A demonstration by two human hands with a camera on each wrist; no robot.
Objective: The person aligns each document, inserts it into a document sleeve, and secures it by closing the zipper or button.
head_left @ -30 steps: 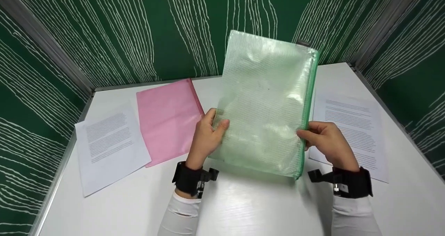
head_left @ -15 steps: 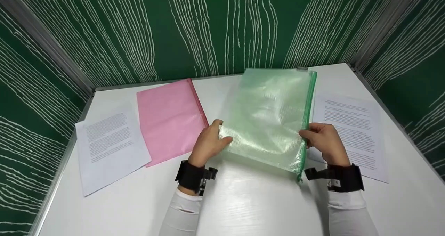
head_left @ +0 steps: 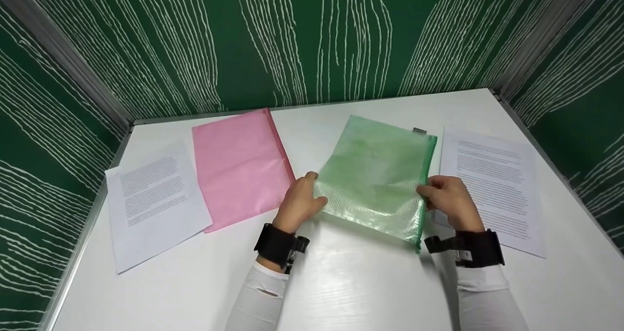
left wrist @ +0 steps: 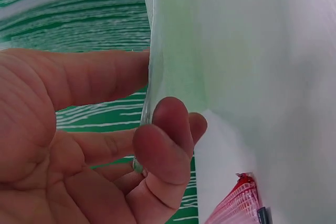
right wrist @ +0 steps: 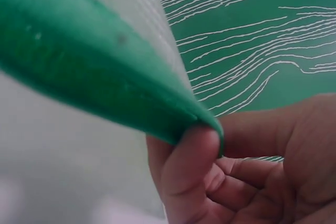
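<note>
A translucent green zipper pouch [head_left: 375, 170] is held by both hands low over the white table, its far end sloping down and away. My left hand [head_left: 301, 202] grips the pouch's left edge, thumb on top and fingers beneath. In the left wrist view the curled fingers [left wrist: 165, 150] lie against the thin edge of the sheet. On the other side, my right hand [head_left: 451, 199] pinches the darker green zipper edge [right wrist: 126, 98] between thumb and fingers. A dark tab [head_left: 419, 131] sticks out at the pouch's far right corner.
A pink zipper pouch [head_left: 241, 165] lies on the white table [head_left: 351, 292] to the left. Printed sheets [head_left: 151, 223] partly adjoin it at the far left. More printed paper [head_left: 492, 189] lies right, behind my right hand. Green walls [head_left: 341, 38] with white lines enclose the back and sides.
The green pouch has come down from nearly upright to lying low over the table, its far end dropping most. Both hands keep their grip; the left has shifted slightly right and toward me.
</note>
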